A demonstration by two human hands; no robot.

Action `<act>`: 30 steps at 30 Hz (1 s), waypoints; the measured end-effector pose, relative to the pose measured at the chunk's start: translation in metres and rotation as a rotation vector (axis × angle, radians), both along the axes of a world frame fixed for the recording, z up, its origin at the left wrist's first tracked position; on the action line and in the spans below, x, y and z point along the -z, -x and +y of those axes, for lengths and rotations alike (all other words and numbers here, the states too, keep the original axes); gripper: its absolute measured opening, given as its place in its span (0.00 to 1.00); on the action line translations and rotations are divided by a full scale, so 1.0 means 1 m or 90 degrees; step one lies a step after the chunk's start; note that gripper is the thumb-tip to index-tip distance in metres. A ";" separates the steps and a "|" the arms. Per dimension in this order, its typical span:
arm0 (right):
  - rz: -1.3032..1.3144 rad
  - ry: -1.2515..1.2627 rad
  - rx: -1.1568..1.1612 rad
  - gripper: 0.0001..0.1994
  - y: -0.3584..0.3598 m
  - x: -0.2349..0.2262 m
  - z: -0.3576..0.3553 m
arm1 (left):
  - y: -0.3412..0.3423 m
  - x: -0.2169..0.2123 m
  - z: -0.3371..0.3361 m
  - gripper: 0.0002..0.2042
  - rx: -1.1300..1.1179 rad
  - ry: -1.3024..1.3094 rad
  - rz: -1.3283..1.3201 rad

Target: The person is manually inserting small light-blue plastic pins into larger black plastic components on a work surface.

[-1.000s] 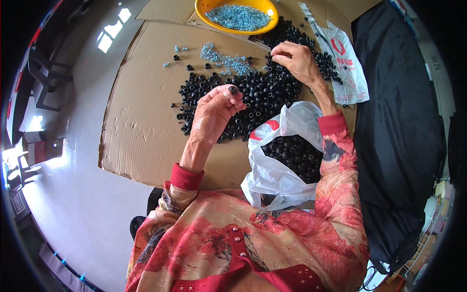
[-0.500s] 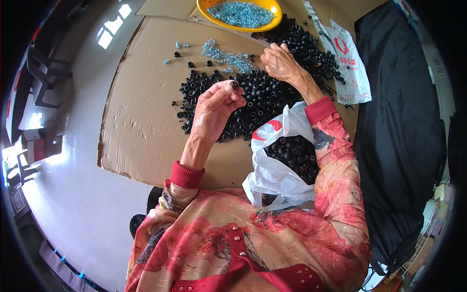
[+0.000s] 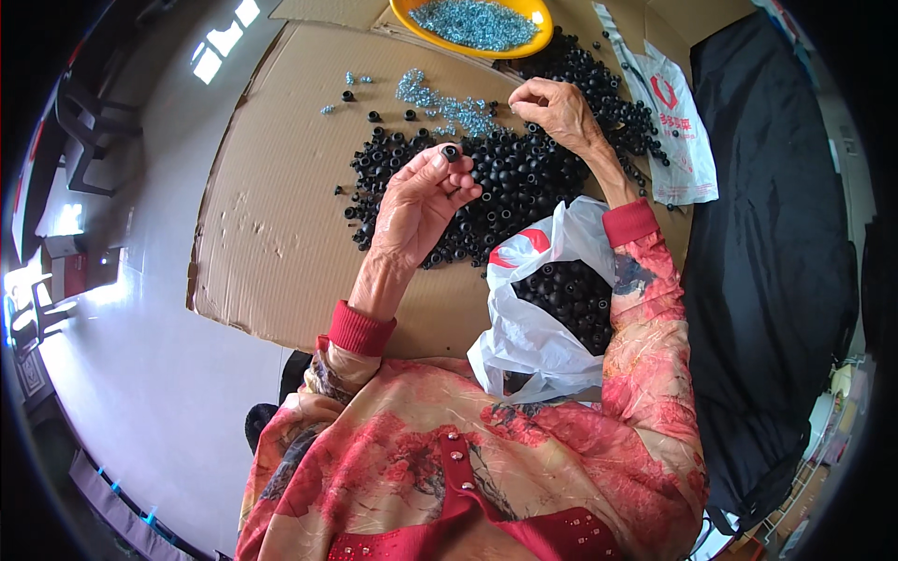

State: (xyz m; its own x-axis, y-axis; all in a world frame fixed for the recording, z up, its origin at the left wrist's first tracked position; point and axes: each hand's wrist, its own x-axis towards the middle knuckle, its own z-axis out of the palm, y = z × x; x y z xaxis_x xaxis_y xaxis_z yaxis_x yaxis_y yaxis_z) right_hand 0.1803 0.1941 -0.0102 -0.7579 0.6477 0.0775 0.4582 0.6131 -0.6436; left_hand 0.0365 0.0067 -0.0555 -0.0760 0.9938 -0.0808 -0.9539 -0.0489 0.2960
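My left hand (image 3: pixel 409 208) is closed, thumb and fingertips pinching one small black hollow cap (image 3: pixel 450 152) with its round opening facing up. It hovers over a spread of similar black caps (image 3: pixel 514 182) on the cardboard (image 3: pixel 271 215). To the right and farther off, my right hand (image 3: pixel 561 114) has its thumb and forefinger pressed together. Whatever may be in that pinch is too small to make out. Beside its fingertips lies a loose scatter of tiny clear-blue pieces (image 3: pixel 458 114).
A yellow bowl (image 3: pixel 545 37) of blue pieces stands at the far edge. Black beads (image 3: pixel 599 93) lie heaped right of it, by a flat white plastic bag (image 3: pixel 687 140). Close to my body, an open white bag (image 3: pixel 505 327) holds black caps (image 3: pixel 571 304). Black cloth (image 3: pixel 767 252) hangs at right.
My right hand has lifted slightly and turned, bringing its pinched fingertips into sight. The left hand still holds the cap, now tilted so its opening shows more. The whole view has shifted slightly.
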 end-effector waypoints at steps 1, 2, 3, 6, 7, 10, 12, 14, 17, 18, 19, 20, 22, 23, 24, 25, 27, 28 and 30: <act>0.000 -0.001 0.003 0.07 -0.001 0.005 0.003 | 0.000 0.001 0.001 0.08 0.000 -0.003 0.000; 0.001 -0.053 -0.012 0.06 -0.001 0.015 0.009 | -0.001 0.002 0.000 0.08 0.003 -0.004 0.000; 0.003 -0.105 -0.028 0.06 0.000 0.020 0.013 | -0.002 0.003 0.000 0.08 0.004 0.003 0.004; -0.001 -0.123 -0.003 0.05 0.002 0.030 0.022 | -0.003 0.003 0.001 0.08 0.005 0.013 0.011; -0.017 -0.106 0.013 0.05 0.002 0.031 0.023 | -0.002 0.003 0.001 0.08 0.004 0.018 0.014; -0.133 -0.178 -0.051 0.05 0.004 0.032 0.027 | 0.000 0.003 0.000 0.07 0.001 0.041 0.065; -0.110 -0.203 -0.061 0.05 0.008 0.037 0.026 | 0.001 0.003 -0.001 0.08 -0.001 0.045 0.067; -0.086 -0.230 -0.071 0.06 0.013 0.039 0.025 | 0.001 0.002 -0.002 0.08 -0.004 0.047 0.069; -0.081 -0.289 -0.121 0.06 0.016 0.042 0.027 | 0.000 0.000 0.000 0.08 -0.001 0.054 0.075; -0.080 -0.290 -0.121 0.06 0.016 0.045 0.029 | 0.000 0.000 0.000 0.08 -0.003 0.051 0.075; -0.090 -0.301 -0.130 0.06 0.016 0.048 0.030 | 0.000 0.000 0.000 0.09 -0.004 0.048 0.075; -0.099 -0.312 -0.138 0.06 0.014 0.050 0.032 | 0.000 -0.001 0.000 0.09 -0.004 0.047 0.074; -0.086 -0.328 -0.146 0.05 0.015 0.048 0.030 | 0.001 -0.002 -0.001 0.08 -0.008 0.054 0.076; -0.090 -0.278 -0.117 0.05 0.015 0.045 0.030 | 0.002 -0.003 -0.001 0.08 -0.010 0.055 0.076; -0.094 -0.228 -0.088 0.04 0.015 0.039 0.027 | 0.002 -0.004 -0.001 0.08 -0.011 0.050 0.055; -0.093 -0.225 -0.093 0.04 0.019 0.029 0.020 | 0.003 -0.005 -0.001 0.08 -0.016 0.048 0.036; 0.027 0.097 -0.016 0.06 0.019 0.006 0.002 | 0.002 -0.008 -0.001 0.08 -0.017 0.033 0.028; 0.025 0.096 -0.015 0.06 0.018 -0.002 -0.005 | 0.001 -0.010 0.001 0.08 -0.014 0.016 0.020; 0.120 0.242 -0.047 0.07 0.017 -0.017 -0.019 | -0.001 -0.018 0.004 0.09 -0.014 0.008 0.015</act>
